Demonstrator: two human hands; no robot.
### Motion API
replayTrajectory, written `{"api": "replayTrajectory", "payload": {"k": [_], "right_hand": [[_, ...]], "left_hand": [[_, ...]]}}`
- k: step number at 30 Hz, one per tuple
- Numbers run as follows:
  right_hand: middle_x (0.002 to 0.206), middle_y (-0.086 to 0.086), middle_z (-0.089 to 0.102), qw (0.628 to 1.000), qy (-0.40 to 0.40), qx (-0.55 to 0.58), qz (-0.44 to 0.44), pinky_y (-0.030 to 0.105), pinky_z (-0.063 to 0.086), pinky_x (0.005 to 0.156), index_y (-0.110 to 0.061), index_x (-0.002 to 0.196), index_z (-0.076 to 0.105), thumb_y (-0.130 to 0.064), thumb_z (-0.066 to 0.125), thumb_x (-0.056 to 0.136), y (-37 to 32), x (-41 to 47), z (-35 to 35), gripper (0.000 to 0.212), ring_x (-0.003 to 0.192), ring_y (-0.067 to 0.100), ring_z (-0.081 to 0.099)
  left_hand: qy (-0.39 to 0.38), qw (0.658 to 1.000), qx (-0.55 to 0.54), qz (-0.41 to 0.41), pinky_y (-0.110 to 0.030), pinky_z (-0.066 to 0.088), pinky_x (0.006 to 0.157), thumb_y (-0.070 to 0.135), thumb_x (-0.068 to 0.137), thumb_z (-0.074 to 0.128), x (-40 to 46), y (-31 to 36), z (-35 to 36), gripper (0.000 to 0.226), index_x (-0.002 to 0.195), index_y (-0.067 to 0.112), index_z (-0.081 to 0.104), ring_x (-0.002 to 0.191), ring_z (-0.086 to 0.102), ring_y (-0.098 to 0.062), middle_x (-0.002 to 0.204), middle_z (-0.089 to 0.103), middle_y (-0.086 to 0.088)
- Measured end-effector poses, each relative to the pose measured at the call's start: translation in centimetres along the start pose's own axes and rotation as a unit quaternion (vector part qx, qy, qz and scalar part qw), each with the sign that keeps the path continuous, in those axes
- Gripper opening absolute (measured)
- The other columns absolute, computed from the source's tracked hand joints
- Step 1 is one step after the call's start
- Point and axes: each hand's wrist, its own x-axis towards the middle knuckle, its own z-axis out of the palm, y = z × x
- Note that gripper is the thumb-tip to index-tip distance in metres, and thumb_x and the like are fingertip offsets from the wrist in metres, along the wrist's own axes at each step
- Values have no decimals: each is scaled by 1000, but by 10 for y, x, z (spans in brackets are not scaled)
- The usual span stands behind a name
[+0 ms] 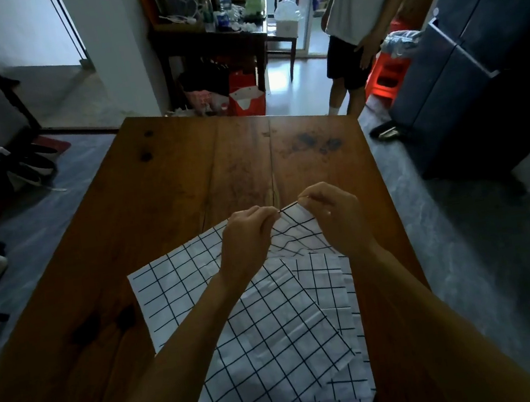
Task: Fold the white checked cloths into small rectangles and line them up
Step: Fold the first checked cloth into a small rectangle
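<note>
Both hands meet above the table (161, 194) centre: the left hand (244, 234) and right hand (336, 215) each pinch the raised far corner of the top cloth (274, 334), which lies spread toward 6 o'clock. A second cloth (331, 279) lies partly beneath it at 4 o'clock. The forearms cover part of both cloths. At 1 o'clock a bystander (363, 12) stands beside red stools (385, 73); a cluttered side table (211, 35) stands at 12 o'clock.
</note>
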Motion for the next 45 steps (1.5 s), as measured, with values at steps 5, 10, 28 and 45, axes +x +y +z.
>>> {"api": "replayTrajectory", "payload": {"k": [5,10,28,45], "right_hand": [[91,-11,68,984,-77,-148,-70,28,48,84,-21,99,67,-40,61,87,2,-7,3,23,83,5,62],[84,-14,70,982,-48,-165,-79,41,48,88,-27,87,72,-41,56,90,4,-3,0,21,78,5,63],[80,-5,73,945,-31,-310,-96,34,50,76,-22,89,75,-24,77,78,7,-26,36,11,78,17,67],[80,-7,73,959,-39,-270,-76,30,50,65,-24,89,76,-28,68,87,14,-23,27,9,71,12,66]], "left_hand": [[-12,994,83,66,-25,42,71,29,93,47,-4,7,2,28,91,14,70,67,63,-17,77,70,1],[-22,993,105,54,-28,47,67,17,86,62,-11,-3,-5,9,90,12,69,66,64,-19,76,68,-3],[-60,984,150,73,-31,51,52,11,87,64,-22,-22,-10,4,91,11,64,59,57,-17,74,63,-5],[-45,973,192,116,-40,45,90,26,85,65,-13,-4,11,17,97,14,70,81,67,-21,84,72,-3]]}}
